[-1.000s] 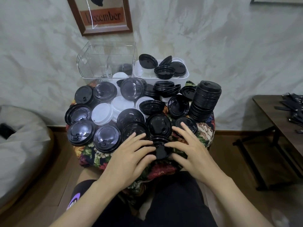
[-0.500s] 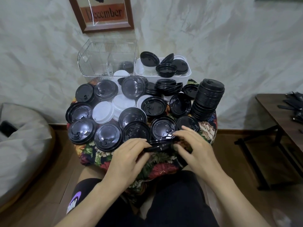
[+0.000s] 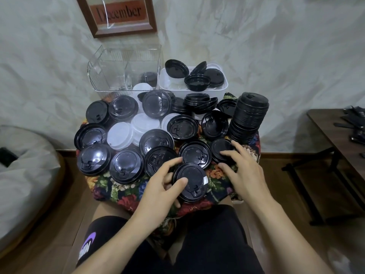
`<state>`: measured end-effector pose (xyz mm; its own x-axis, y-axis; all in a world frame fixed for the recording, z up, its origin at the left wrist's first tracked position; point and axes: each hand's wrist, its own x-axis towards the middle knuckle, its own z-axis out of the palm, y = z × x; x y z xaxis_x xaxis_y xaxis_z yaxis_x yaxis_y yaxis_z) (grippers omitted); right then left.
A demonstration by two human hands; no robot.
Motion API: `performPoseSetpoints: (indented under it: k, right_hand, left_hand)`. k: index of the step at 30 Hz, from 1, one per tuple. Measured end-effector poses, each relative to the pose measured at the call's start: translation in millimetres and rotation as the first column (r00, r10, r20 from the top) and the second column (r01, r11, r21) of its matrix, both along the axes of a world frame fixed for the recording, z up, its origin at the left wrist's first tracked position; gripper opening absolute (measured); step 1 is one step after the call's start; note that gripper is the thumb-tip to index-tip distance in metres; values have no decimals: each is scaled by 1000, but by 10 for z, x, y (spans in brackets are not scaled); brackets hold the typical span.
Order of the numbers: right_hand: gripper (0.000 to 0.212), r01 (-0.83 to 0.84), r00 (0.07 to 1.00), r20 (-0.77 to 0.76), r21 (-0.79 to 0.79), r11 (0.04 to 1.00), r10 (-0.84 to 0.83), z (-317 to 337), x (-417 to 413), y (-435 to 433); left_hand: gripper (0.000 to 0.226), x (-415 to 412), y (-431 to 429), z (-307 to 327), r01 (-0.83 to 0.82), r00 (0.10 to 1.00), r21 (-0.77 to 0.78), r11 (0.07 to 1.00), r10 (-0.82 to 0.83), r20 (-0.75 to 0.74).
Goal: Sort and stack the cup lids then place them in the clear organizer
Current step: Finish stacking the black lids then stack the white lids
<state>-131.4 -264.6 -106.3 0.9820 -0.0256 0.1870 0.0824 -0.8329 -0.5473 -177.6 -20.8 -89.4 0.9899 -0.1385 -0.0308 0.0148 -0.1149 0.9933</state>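
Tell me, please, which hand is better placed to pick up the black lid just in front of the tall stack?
Right, probably. The right hand touches that black lid beside the tall stack, while the left hand grips a different lid and sits farther away.

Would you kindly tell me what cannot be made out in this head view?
Head view:
Held lid: whether one or several, left hand covers its edge.
Clear organizer: lid count inside, ribbed walls blur it.
Tall black stack: lids too thin to count.
Side table: cut off by right edge.
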Motion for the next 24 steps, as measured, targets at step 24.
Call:
performPoseSetpoints:
  k: [24]
  right_hand:
    - [69,-385,911,-94,157,910,401,154,-498,375]
  left_hand:
    - [41,133,76,-1,83,971,-158,984,-116,-209]
